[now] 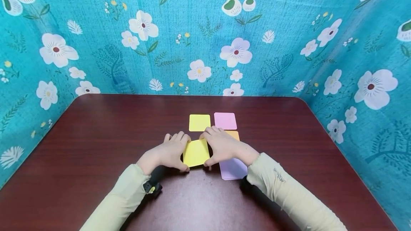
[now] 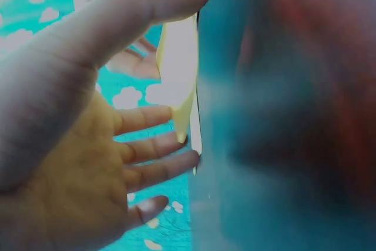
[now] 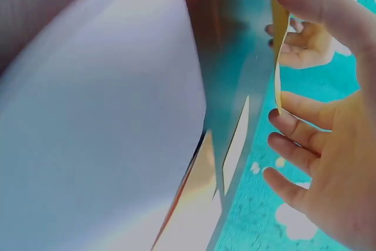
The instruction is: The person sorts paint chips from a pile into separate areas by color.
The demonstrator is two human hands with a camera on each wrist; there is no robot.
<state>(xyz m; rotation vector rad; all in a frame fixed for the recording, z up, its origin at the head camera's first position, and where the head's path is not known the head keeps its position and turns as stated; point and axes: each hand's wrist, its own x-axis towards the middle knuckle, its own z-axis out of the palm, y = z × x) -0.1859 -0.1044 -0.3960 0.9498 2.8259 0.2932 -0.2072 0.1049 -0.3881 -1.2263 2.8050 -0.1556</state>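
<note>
A yellow square card [image 1: 196, 152] with a slightly bowed surface is held between both hands. My left hand [image 1: 170, 153] pinches its left side, thumb at the near corner and fingertips at the far one. On the opposite side my right hand [image 1: 221, 144] pinches it the same way. In the right wrist view the held card [image 3: 278, 39] appears raised off the table. Just beyond it lies another yellow card [image 1: 199, 122], flat on the table. Under the right hand and wrist, an orange card [image 1: 234, 135] and purple cards [image 1: 233, 170] are partly hidden.
Pink cards [image 1: 225, 121] lie at the back right, beside the flat yellow one. The dark red-brown table [image 1: 112, 127] has a glossy surface. A blue flowered curtain [image 1: 186, 31] hangs behind and along its sides. A small black device [image 1: 152, 188] sits on the left wrist.
</note>
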